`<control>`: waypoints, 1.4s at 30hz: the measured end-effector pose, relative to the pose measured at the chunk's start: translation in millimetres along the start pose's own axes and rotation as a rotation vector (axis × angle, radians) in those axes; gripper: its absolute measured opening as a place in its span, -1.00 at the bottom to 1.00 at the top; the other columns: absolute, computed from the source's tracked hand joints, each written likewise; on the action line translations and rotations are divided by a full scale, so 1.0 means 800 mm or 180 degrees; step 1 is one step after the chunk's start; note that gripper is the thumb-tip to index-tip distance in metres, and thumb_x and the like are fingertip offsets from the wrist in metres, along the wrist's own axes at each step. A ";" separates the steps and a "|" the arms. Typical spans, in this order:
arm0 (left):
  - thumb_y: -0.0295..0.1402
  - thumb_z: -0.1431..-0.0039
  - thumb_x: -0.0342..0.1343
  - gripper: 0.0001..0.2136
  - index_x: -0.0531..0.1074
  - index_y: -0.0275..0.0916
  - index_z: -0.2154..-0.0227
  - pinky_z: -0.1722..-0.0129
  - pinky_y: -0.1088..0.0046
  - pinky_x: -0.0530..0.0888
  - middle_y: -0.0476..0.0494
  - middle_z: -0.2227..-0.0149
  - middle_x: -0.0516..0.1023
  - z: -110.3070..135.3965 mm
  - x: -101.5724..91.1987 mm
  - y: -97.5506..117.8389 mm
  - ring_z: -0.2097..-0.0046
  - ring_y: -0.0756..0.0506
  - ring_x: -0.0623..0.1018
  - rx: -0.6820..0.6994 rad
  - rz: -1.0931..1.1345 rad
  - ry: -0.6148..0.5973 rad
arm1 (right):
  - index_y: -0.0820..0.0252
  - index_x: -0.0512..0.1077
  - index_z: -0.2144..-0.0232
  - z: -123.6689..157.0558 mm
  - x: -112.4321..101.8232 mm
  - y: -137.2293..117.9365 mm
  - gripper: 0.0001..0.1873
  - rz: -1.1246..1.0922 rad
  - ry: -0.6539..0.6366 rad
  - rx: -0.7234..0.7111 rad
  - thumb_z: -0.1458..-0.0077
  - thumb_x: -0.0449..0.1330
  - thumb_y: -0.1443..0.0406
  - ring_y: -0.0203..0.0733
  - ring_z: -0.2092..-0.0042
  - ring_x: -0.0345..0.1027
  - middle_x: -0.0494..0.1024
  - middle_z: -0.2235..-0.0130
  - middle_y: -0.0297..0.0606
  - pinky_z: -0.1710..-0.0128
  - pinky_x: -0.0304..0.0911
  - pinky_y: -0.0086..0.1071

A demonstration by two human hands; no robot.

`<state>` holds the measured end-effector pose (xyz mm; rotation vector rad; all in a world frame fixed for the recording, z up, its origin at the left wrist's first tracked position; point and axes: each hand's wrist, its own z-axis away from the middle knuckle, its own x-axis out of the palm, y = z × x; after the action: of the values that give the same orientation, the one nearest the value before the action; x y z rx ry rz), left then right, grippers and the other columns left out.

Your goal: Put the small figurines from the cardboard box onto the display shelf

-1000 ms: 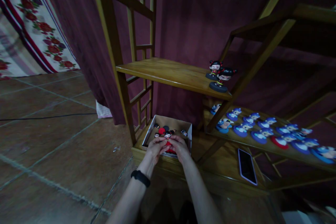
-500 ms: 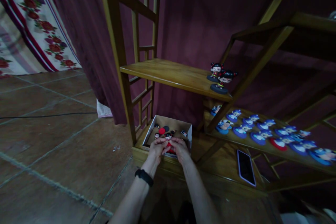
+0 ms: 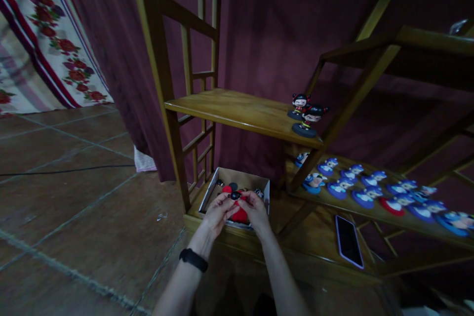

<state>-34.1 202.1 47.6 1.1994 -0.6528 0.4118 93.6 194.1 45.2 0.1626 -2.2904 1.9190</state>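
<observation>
Over the front of an open cardboard box (image 3: pixel 255 178), both my hands pinch one small black-haired figurine (image 3: pixel 235 196). My left hand (image 3: pixel 217 211) grips it from the left, a black band on that wrist. From the right, my right hand (image 3: pixel 255 209) closes its fingers on the same figurine. The fingers cover most of its body. Inside the box lie a red disc (image 3: pixel 227 189), a dark disc (image 3: pixel 233 186) and several small figurine parts. Something red (image 3: pixel 240 216) shows below my hands; its shape is partly hidden.
Two black-haired figurines on dark bases, the front one (image 3: pixel 311 119), stand on the middle shelf (image 3: pixel 237 108). Several blue-and-white figurines (image 3: pixel 366 193) fill a lower shelf at right. A phone (image 3: pixel 349 241) lies on the bottom board. A wooden post (image 3: pixel 155 59) rises left of the box.
The figurine between my hands has turned, so its black hair now faces up instead of its face. My hands stay over the box. The view has shifted slightly.
</observation>
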 end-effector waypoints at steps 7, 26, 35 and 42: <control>-0.60 0.13 0.21 -0.87 0.42 -0.33 0.48 0.33 0.52 0.52 -0.08 0.42 0.54 -0.005 0.004 -0.005 0.42 0.04 0.54 -0.0172 0.0005 0.0234 | 0.11 0.41 0.43 -0.006 -0.008 0.011 -0.86 0.0551 0.0247 0.0031 0.16 0.20 0.25 -0.23 0.31 0.30 0.47 0.44 -0.39 0.22 0.19 -0.37; -0.53 0.18 0.23 -0.94 0.51 -0.26 0.57 0.28 0.53 0.43 -0.10 0.47 0.53 0.032 0.042 0.022 0.33 -0.06 0.50 0.1491 -0.1422 -0.0076 | 0.08 0.48 0.48 0.013 -0.021 -0.048 -0.94 0.0194 -0.0007 -0.0444 0.11 0.20 0.33 -0.17 0.16 0.36 0.54 0.26 -0.32 0.06 0.18 -0.27; -0.56 0.19 0.23 -0.86 0.35 -0.33 0.62 0.50 0.48 0.49 0.00 0.61 0.43 -0.006 0.012 -0.011 0.56 0.03 0.45 0.0323 -0.0434 0.0883 | 0.15 0.39 0.46 -0.003 0.006 0.017 -0.82 0.0501 0.0056 0.0304 0.09 0.16 0.16 -0.23 0.37 0.35 0.47 0.45 -0.36 0.34 0.29 -0.38; -0.62 0.11 0.16 -0.88 0.38 -0.33 0.48 0.38 0.43 0.52 -0.08 0.50 0.49 0.003 0.000 -0.005 0.47 0.00 0.52 0.0055 -0.0386 0.0662 | 0.10 0.34 0.26 0.005 0.009 0.019 -0.69 0.0159 0.0072 0.0432 0.11 0.15 0.15 -0.17 0.26 0.39 0.50 0.28 -0.31 0.33 0.34 -0.34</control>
<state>-32.2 198.3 45.4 1.1872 -0.3961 0.4339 83.4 193.3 31.1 0.0992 -2.1702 2.0908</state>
